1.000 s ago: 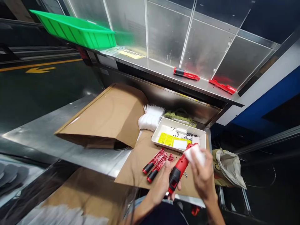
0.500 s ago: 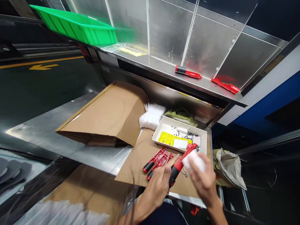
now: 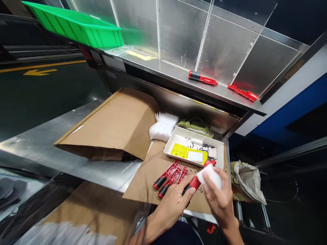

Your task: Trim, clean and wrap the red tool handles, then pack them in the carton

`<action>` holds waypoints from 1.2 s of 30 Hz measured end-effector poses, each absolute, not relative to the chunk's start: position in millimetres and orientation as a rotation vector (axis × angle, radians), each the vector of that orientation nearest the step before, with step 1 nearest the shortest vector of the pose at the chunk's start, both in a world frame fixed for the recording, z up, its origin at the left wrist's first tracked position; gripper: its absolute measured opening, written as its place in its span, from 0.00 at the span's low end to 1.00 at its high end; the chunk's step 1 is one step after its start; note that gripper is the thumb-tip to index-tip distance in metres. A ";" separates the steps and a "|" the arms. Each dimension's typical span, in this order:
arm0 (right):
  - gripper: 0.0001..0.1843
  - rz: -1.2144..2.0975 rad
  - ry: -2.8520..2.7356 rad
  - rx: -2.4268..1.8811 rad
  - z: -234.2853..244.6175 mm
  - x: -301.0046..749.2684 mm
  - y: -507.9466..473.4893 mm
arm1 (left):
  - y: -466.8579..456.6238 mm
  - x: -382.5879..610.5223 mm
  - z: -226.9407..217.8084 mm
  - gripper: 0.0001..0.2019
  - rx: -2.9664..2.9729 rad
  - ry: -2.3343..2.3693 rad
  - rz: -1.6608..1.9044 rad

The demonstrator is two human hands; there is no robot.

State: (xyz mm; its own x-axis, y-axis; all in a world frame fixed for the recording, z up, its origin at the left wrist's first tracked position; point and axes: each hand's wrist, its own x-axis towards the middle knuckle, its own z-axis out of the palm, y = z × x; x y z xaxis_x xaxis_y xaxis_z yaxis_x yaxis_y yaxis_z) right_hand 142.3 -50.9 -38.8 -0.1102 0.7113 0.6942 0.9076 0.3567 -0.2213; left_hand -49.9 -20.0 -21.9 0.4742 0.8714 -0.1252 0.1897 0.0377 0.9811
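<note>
My left hand [image 3: 176, 200] is wrapped round the black grip of a red and black plastic tool housing [image 3: 195, 183], which points up and to the right. In my right hand [image 3: 221, 190] is a white foam pad [image 3: 211, 175], pressed against the red part of that housing and hiding some of it. Left of my hands, several similar red and black housing pieces [image 3: 172, 178] lie on the brown cardboard sheet [image 3: 143, 180]. Just beyond my hands stands a white tray [image 3: 168, 149] with small dark screws, yellow label sheets [image 3: 180, 149] and white blocks.
A large brown paper bag [image 3: 109, 126] lies at the left, beside a stack of white sheets [image 3: 163, 127]. On the metal shelf above are two red pieces [image 3: 203, 78] and a green bin [image 3: 76, 27]. A pale bag [image 3: 249, 180] hangs at the right.
The foam pad has shifted slightly along the housing with my right hand. My left thumb has come down across the housing. The whole view has moved slightly.
</note>
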 end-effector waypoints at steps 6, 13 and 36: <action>0.17 -0.335 -1.592 -1.639 -36.3 200.2 -43.7 | -17.5 -59.6 -44.0 0.37 1.019 0.790 0.441; 0.21 -0.193 -1.734 -1.468 -27.4 161.2 -72.0 | -17.1 -63.6 -45.9 0.41 0.705 0.635 0.366; 0.19 -0.259 -1.666 -1.607 -39.9 134.8 -56.2 | -15.7 -64.4 -66.8 0.23 0.280 0.403 0.294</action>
State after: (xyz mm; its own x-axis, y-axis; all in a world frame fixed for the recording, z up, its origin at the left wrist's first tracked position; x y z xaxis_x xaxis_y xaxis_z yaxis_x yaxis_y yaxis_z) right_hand 134.8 -56.2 -39.9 0.1154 0.7524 0.6485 0.9138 0.1755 -0.3662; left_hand -64.4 -15.7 -66.8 0.8790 0.3332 -0.3411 -0.2233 0.9197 0.3230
